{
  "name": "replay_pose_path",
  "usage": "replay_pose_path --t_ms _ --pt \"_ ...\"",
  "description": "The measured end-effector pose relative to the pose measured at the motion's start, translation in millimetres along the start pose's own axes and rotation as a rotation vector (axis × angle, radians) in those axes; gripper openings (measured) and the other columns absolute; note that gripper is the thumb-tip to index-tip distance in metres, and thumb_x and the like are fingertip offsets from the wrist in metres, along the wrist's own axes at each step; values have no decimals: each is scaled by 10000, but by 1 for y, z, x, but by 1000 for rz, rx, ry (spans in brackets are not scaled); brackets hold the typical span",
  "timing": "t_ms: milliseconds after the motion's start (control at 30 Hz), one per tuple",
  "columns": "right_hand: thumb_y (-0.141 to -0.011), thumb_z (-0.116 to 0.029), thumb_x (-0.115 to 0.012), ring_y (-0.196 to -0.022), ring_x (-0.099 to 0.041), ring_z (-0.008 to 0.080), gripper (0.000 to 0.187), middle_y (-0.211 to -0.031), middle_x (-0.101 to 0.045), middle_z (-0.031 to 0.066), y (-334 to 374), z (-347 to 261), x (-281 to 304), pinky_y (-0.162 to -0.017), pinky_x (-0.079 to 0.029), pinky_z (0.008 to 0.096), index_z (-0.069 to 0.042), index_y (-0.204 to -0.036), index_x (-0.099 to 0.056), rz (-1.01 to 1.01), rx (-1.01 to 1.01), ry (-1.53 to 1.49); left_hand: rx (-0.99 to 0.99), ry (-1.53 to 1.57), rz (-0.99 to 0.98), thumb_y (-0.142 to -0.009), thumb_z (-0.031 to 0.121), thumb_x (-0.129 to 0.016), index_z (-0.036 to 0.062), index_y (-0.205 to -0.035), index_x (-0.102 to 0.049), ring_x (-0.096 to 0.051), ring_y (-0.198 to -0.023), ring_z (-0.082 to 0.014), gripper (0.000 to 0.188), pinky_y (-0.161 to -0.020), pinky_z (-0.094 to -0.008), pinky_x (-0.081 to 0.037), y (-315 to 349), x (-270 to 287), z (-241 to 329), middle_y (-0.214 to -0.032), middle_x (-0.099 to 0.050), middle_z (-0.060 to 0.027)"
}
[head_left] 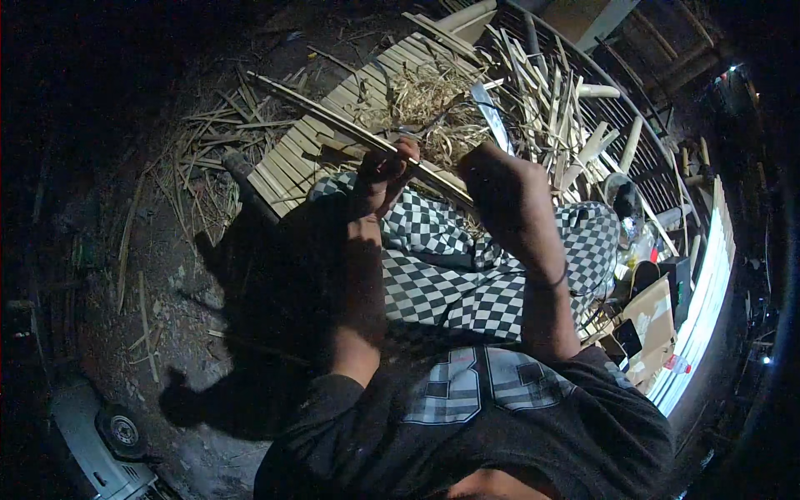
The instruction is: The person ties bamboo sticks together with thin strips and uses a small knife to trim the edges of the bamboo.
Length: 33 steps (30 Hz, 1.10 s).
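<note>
A long, thin bamboo strip [321,112] slants from the upper left down across my lap. My left hand [385,173] is closed round it near the middle, with the fingertips over its upper edge. Its lower end comes close beneath my right hand [508,187], which is closed in a fist. From the far side of that fist a knife with a broad, shiny blade [490,112] points up and away; its handle is hidden in the fist. Pale shavings [429,108] lie heaped beyond my hands.
A slatted bamboo panel [287,162] lies beyond my checkered trousers [433,287]. Split bamboo pieces [546,100] pile up at the far right beside a dark slatted rack [637,125]. At the right is an open cardboard box [654,325]. A vehicle [92,433] stands at the lower left.
</note>
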State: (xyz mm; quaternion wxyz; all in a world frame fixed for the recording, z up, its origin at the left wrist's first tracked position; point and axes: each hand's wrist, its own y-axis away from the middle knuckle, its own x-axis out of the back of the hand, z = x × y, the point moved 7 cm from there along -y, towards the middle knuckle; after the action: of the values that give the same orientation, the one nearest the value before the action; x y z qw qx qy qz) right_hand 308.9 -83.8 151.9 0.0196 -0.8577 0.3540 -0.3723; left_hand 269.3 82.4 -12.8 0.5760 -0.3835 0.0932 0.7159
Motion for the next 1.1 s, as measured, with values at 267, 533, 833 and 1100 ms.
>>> replay_pose_path --t_ms 267,533,833,1100 --pt "-774 -7 -606 -685 -598 347 42 -724 -584 156 -4 12 -19 -612 -466 371 -7 -810 -585 56 76 83 -58 113 -91 -876 225 -663 26 -977 -642 -504 -914 -143 224 -794 -260 -406 -4 -7 -5 -1004 -543 -89" --pt "-762 -22 -603 -715 -596 350 48 -770 -585 150 -8 20 -22 -634 -467 388 -21 -811 -602 -17 85 182 -81 81 -105 -856 181 -669 38 -980 -640 -499 -935 -154 191 -808 -270 -420 -5 -14 -3 -1045 -511 -114" --pt "-763 -124 -617 -762 -616 365 140 -847 -625 150 -14 9 -23 -669 -502 441 -58 -884 -642 -210 141 303 -20 201 -117 -810 133 -712 33 -1025 -640 -533 -946 -154 247 -821 -256 -462 2 -8 6 -1084 -496 -134" --pt "-777 -196 -665 -753 -608 378 171 -799 -619 165 -18 19 -20 -671 -501 426 -44 -851 -641 -232 185 252 10 432 -314 -844 84 -674 24 -1052 -629 -538 -957 -154 221 -835 -251 -478 -7 -23 1 -1136 -474 -147"
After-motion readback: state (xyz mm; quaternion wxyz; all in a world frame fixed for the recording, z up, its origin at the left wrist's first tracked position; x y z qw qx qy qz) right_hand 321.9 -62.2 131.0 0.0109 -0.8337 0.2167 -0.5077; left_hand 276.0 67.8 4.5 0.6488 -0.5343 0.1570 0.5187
